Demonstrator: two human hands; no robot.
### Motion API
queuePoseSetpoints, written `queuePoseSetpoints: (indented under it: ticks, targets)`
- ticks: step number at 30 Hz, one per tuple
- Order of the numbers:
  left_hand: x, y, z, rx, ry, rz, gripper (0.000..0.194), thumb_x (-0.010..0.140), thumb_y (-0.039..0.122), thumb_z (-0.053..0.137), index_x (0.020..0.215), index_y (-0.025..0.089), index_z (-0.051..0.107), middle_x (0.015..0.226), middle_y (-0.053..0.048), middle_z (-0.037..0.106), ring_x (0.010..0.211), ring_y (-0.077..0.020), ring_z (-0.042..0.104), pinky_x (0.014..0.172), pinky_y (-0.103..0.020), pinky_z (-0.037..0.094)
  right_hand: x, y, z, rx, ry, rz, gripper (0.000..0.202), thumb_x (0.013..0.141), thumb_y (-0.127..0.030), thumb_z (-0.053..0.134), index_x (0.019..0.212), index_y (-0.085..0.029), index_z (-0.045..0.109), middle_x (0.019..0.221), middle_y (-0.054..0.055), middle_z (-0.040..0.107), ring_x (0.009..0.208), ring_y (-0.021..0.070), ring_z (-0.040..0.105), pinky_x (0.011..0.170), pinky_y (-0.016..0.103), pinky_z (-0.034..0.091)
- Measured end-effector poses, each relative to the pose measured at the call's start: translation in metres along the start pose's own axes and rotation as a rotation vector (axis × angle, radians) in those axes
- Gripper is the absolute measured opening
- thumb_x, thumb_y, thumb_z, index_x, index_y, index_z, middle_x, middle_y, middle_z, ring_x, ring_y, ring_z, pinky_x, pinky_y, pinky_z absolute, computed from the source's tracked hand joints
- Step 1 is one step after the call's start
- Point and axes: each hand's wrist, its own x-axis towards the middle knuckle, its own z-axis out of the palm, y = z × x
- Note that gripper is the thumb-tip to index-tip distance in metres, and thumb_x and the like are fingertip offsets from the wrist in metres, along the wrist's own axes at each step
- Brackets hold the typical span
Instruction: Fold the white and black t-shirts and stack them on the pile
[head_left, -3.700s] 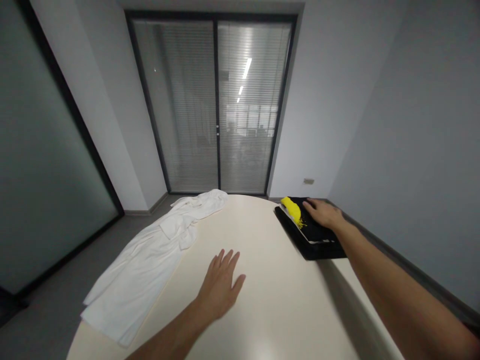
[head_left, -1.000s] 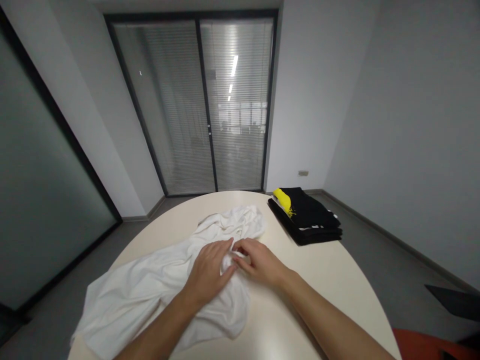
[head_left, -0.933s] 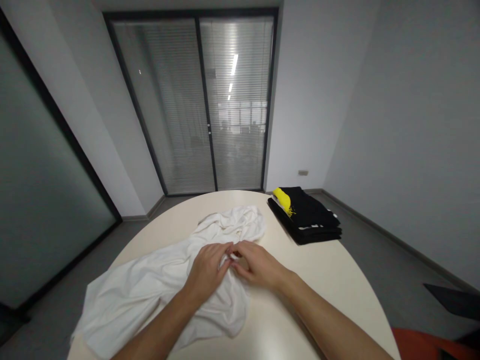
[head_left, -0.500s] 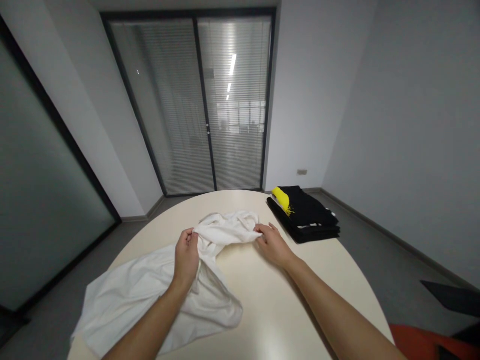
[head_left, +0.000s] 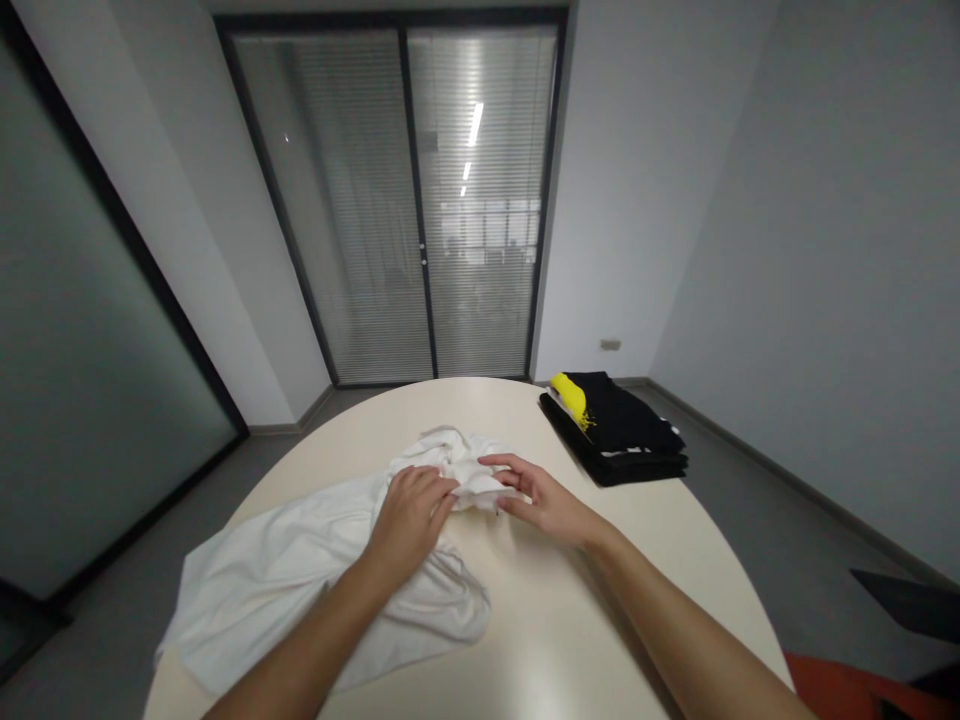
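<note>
watching through the head camera, i saw the white cloth lying spread over the left side and middle of the round table, its far part bunched under and between the 2 hands. the left hand lay against the bunched fabric, thumb near forefinger, but i could not tell whether it pinched a fold. the right hand had its fingers parted and bent around a loose edge; contact looked light, and i could not confirm a grasp either.

i judged that a pull with so slight a hold could let the edge slip and drop back crumpled, and that the twisted folds could drag the rest of the cloth askew. the lower left part reached the table's rim, so its weight could draw it off. the folded black stack sat near the right hand, where a wide sweep might have nudged it.

the left fingertips were blurred, the left forearm covered some cloth, and the red object was cut off at lower right
</note>
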Motion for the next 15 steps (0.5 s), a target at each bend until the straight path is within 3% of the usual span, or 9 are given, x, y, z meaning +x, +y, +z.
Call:
queuePoseSetpoints:
  ticks: [3,7,9,12,15]
  targets:
    - [0.003,-0.011,0.0,-0.126,0.044,-0.113,0.026,0.101,0.032,0.045,0.102,0.021,0.068,0.101,-0.007,0.073,0.099,-0.0247,0.064,0.092,-0.04,0.045,-0.002,0.013,-0.01,-0.189,0.064,0.018,0.057,0.088,-0.044,0.068,0.137,-0.021,0.051,0.128,0.012,0.063,0.12,0.0242,0.059,0.104,0.042,0.045]
    - [0.004,-0.019,0.002,-0.4,0.161,-0.295,0.029,0.102,0.039,0.041,0.106,0.021,0.064,0.094,-0.006,0.071,0.087,-0.0218,0.066,0.08,-0.033,0.048,-0.007,0.035,-0.025,-0.608,0.095,0.01,0.068,0.077,-0.041,0.079,0.138,-0.021,0.055,0.148,0.015,0.05,0.138,0.0313,0.043,0.117,0.05,0.03]
    - [0.005,-0.022,0.005,-0.522,0.224,-0.353,0.029,0.1,0.041,0.043,0.106,0.021,0.063,0.094,-0.005,0.071,0.086,-0.021,0.067,0.079,-0.032,0.049,-0.008,0.043,-0.029,-0.765,0.109,0.016,0.069,0.079,-0.034,0.076,0.141,-0.021,0.052,0.154,0.015,0.043,0.142,0.0319,0.037,0.117,0.052,0.027]
    - [0.007,-0.023,0.008,-0.692,0.287,-0.401,0.027,0.097,0.044,0.048,0.101,0.02,0.062,0.091,-0.004,0.071,0.083,-0.0198,0.068,0.077,-0.03,0.051,-0.005,0.051,-0.027,-0.91,0.176,0.035,0.055,0.086,-0.024,0.065,0.14,-0.021,0.053,0.149,0.012,0.051,0.136,0.0299,0.041,0.113,0.05,0.03]
    - [0.01,-0.022,0.006,-0.844,0.323,-0.467,0.03,0.093,0.049,0.051,0.096,0.02,0.059,0.078,-0.001,0.069,0.07,-0.0179,0.068,0.067,-0.028,0.052,0.0,0.053,-0.025,-0.992,0.261,0.083,0.034,0.086,-0.014,0.054,0.118,-0.02,0.064,0.123,0.01,0.067,0.121,0.0298,0.049,0.102,0.046,0.037]
